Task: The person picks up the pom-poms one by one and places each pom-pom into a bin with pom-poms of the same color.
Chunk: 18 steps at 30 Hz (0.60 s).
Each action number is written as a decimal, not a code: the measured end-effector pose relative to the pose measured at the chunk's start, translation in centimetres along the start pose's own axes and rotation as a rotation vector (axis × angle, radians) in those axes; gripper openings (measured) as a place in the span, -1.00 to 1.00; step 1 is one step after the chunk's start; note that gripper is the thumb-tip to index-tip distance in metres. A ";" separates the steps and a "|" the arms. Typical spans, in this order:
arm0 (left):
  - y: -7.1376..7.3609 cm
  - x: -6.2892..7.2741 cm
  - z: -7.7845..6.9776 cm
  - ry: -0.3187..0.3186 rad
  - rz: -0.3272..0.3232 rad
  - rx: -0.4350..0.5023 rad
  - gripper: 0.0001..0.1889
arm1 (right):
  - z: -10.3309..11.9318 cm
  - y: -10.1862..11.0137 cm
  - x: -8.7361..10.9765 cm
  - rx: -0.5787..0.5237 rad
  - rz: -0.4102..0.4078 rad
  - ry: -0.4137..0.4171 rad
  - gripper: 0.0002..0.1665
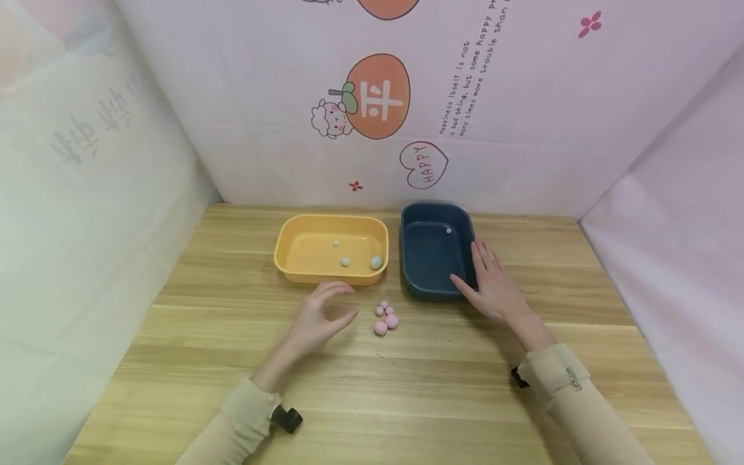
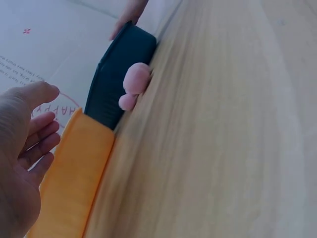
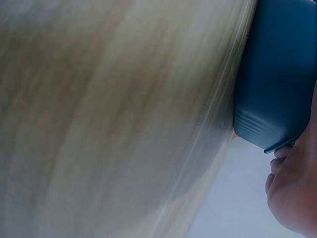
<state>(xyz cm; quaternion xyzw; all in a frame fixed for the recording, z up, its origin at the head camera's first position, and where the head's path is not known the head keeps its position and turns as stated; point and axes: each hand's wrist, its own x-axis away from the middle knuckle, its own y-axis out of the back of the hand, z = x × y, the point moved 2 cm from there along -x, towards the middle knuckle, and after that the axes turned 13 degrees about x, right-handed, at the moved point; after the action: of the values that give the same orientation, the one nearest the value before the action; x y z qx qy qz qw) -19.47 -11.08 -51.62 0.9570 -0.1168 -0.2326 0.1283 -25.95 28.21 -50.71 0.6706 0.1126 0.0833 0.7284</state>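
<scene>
My left hand (image 1: 316, 323) is held over the wood table, thumb and fingers spread apart, with nothing between them. Just to its right lie several pink balls (image 1: 392, 321) of different sizes, bunched together; the left wrist view shows some pink balls (image 2: 136, 78) beyond the fingertips. With straight, spread fingers, my right hand (image 1: 496, 287) touches the right side of a dark blue bin (image 1: 431, 294), its thumb reaching over the near right corner. One tiny pink ball (image 1: 449, 230) sits inside this bin. In the right wrist view, the bin's wall (image 3: 275, 84) hides part of the fingers.
A yellow bin (image 1: 314, 279) stands left of the blue one, close behind my left hand, holding three pale green balls (image 1: 376, 262). Printed white cloth (image 1: 261, 129) rises behind the bins and along both sides of the wood table (image 1: 395, 400).
</scene>
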 end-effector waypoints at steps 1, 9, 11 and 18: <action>-0.3 0.0 0.0 -0.002 0.010 -0.002 -0.58 | 0.0 0.0 0.0 0.002 -0.002 0.001 0.21; -2.3 0.4 1.1 0.043 0.094 -0.038 -0.61 | 0.1 0.2 -0.1 -0.003 -0.010 0.012 0.20; -2.7 0.4 1.1 0.061 0.121 -0.030 -0.59 | 0.1 0.2 -0.1 -0.008 -0.010 0.011 0.20; -4.2 0.3 1.4 0.075 0.184 -0.025 -0.61 | -0.1 0.1 0.0 -0.013 -0.008 0.004 0.20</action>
<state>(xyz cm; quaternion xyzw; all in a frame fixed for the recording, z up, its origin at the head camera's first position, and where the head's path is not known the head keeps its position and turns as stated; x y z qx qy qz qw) -19.22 -7.44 -54.19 0.9485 -0.1964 -0.1853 0.1655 -25.92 28.28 -50.64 0.6652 0.1159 0.0826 0.7330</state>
